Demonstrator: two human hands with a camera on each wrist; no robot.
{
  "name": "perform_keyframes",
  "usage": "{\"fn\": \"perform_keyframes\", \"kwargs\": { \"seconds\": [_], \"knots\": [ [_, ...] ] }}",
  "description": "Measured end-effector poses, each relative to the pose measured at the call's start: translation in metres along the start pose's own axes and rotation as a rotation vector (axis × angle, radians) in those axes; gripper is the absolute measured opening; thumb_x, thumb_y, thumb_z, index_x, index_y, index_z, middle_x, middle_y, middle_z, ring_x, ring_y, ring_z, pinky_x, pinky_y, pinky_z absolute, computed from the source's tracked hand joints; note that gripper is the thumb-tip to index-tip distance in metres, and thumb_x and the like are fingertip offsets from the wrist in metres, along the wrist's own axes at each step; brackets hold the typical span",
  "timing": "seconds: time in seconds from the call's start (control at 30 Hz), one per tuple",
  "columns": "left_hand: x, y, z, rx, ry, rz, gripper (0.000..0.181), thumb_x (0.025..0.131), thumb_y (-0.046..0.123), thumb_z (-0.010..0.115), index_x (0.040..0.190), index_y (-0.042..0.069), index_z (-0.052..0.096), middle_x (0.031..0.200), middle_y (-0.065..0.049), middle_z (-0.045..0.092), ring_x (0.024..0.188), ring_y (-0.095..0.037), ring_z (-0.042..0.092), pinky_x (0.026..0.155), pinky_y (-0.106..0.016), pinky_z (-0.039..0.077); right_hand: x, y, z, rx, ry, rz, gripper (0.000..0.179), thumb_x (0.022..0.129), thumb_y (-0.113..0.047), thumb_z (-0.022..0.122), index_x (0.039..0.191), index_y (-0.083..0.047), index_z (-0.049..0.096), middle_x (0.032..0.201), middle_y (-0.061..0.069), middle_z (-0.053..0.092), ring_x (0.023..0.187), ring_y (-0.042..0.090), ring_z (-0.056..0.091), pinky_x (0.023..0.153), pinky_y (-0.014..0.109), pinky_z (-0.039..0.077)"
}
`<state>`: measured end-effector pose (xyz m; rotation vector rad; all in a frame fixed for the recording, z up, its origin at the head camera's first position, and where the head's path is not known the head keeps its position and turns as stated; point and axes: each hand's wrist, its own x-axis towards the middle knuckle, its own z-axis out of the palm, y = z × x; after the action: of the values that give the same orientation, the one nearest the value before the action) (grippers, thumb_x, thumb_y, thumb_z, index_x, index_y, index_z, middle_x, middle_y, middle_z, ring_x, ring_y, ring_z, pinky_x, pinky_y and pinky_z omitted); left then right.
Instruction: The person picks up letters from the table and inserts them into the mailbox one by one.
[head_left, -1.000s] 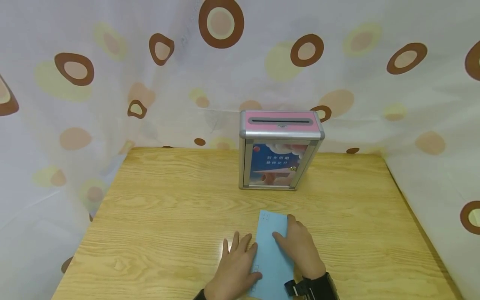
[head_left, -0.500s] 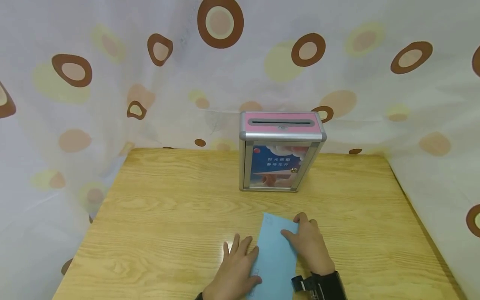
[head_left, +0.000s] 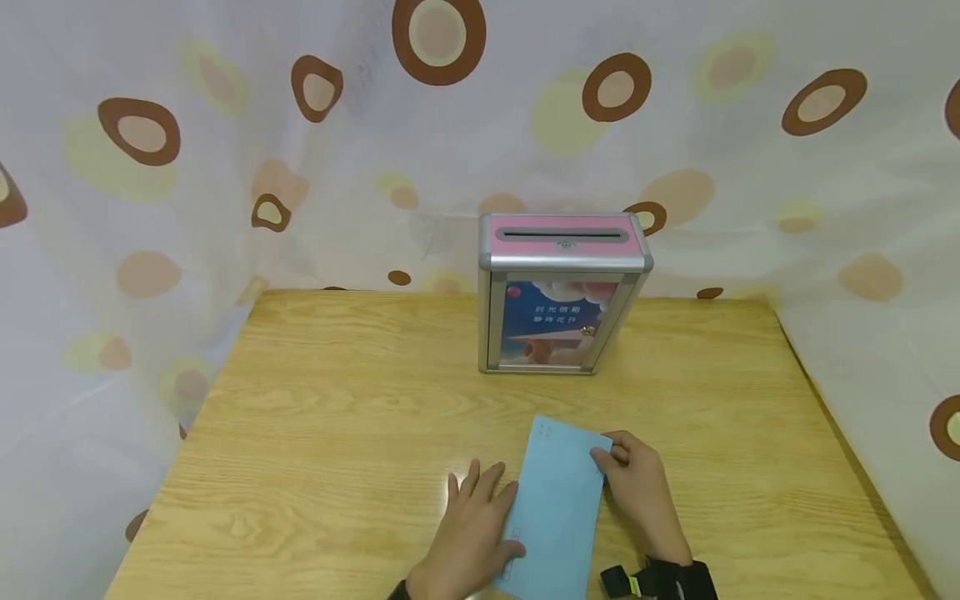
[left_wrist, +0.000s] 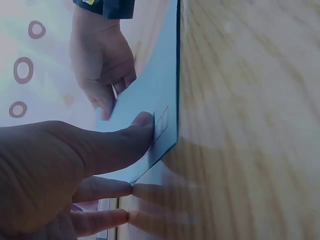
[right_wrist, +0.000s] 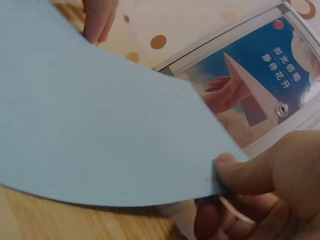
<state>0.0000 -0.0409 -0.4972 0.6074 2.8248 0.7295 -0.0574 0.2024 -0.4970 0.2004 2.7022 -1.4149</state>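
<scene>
A light blue envelope [head_left: 558, 508], printed with small boxes near one edge, lies on the table in the head view. My right hand [head_left: 643, 487] pinches its far right corner between thumb and fingers. In the right wrist view that thumb [right_wrist: 235, 172] sits on top, and the envelope [right_wrist: 100, 125] bows, its near side lifted off the wood. My left hand [head_left: 468, 533] rests at the left edge with fingers spread. Its thumb [left_wrist: 125, 145] presses on the envelope beside the printed boxes, while the fingertips touch the table.
A silver-framed letter box [head_left: 566, 262] with a pink top, a slot [head_left: 562, 235] and a small lock [head_left: 588, 331] stands behind the envelope. The wooden table [head_left: 330, 450] is bordered by a dotted curtain [head_left: 360, 158] at the back and sides.
My right hand has moved to the right, going from lying over the envelope's right edge to pinching its far corner. The envelope's far end has swung right. The left hand stays nearly still.
</scene>
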Motion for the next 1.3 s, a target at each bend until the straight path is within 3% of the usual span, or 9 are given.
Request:
{"fn": "perform_keyframes", "kwargs": {
  "seconds": [0.13,0.27,0.37,0.43,0.5,0.57,0.97,1.17,1.3],
  "knots": [
    [0.001,-0.001,0.001,-0.076,0.010,-0.023,0.069,0.073,0.037,0.083,0.129,0.005,0.059,0.149,-0.019,0.041,0.138,-0.050,0.023,0.102,-0.079,0.020,-0.008,-0.003,-0.005,0.118,0.056,-0.012,0.021,0.095,-0.011,0.064,0.114,-0.002,0.062,0.064,0.009,0.062,0.050,0.008,0.041,0.049,0.022,0.039],
    [-0.001,-0.001,0.002,-0.204,0.061,-0.064,0.047,0.075,0.029,0.083,0.113,0.007,0.067,0.142,-0.014,0.050,0.138,-0.045,0.027,0.105,-0.077,0.017,-0.017,-0.013,-0.009,0.216,0.118,-0.074,0.016,0.094,-0.009,0.064,0.110,-0.004,0.062,0.075,0.013,0.067,0.056,0.009,0.050,0.054,0.021,0.048],
    [-0.004,0.000,0.002,-0.346,0.145,-0.066,0.031,0.079,0.018,0.081,0.106,0.009,0.069,0.125,-0.009,0.065,0.125,-0.029,0.052,0.107,-0.057,0.039,-0.022,-0.022,-0.014,0.300,0.171,-0.161,0.014,0.093,-0.005,0.065,0.106,-0.001,0.063,0.082,0.013,0.070,0.068,0.011,0.061,0.063,0.021,0.054],
    [-0.005,0.000,0.003,-0.450,0.199,-0.050,0.027,0.081,0.009,0.078,0.107,0.008,0.069,0.112,-0.006,0.071,0.106,-0.017,0.064,0.093,-0.037,0.054,-0.024,-0.027,-0.019,0.339,0.208,-0.238,0.013,0.092,-0.001,0.064,0.104,0.002,0.063,0.084,0.013,0.070,0.076,0.013,0.065,0.067,0.020,0.056],
    [-0.005,0.001,0.004,-0.541,0.232,-0.028,0.028,0.081,0.001,0.076,0.108,0.006,0.069,0.102,-0.006,0.073,0.090,-0.008,0.067,0.075,-0.020,0.057,-0.025,-0.031,-0.024,0.367,0.230,-0.308,0.012,0.091,0.003,0.064,0.103,0.004,0.063,0.085,0.013,0.070,0.077,0.014,0.066,0.068,0.018,0.056],
    [-0.005,0.001,0.005,-0.592,0.237,-0.017,0.029,0.081,-0.002,0.075,0.108,0.005,0.069,0.099,-0.007,0.073,0.085,-0.005,0.066,0.071,-0.015,0.056,-0.026,-0.034,-0.028,0.359,0.232,-0.373,0.012,0.090,0.006,0.063,0.102,0.005,0.062,0.086,0.013,0.070,0.079,0.013,0.066,0.070,0.017,0.055],
    [-0.004,-0.001,0.009,-0.658,0.283,0.012,0.027,0.081,-0.004,0.073,0.104,0.010,0.068,0.091,-0.004,0.072,0.076,-0.007,0.065,0.064,-0.020,0.057,-0.037,-0.054,-0.039,0.344,0.249,-0.560,0.023,0.086,0.014,0.064,0.105,0.002,0.069,0.087,0.010,0.069,0.075,0.015,0.065,0.069,0.016,0.054],
    [0.005,-0.007,0.000,-0.622,0.342,0.135,0.025,0.084,-0.005,0.069,0.107,0.006,0.065,0.095,-0.010,0.074,0.079,-0.010,0.069,0.067,-0.019,0.058,-0.033,-0.073,-0.050,0.406,0.230,-0.740,0.029,0.083,0.024,0.058,0.105,0.008,0.067,0.094,0.012,0.071,0.079,0.016,0.067,0.073,0.017,0.055],
    [0.018,-0.012,-0.013,-0.538,0.388,0.179,0.023,0.084,-0.003,0.071,0.105,0.004,0.065,0.093,-0.010,0.074,0.078,-0.009,0.068,0.067,-0.019,0.058,-0.024,-0.092,-0.058,0.350,0.241,-0.827,0.033,0.078,0.026,0.061,0.103,0.006,0.070,0.095,0.015,0.072,0.079,0.016,0.068,0.072,0.017,0.056]
  ]
}}
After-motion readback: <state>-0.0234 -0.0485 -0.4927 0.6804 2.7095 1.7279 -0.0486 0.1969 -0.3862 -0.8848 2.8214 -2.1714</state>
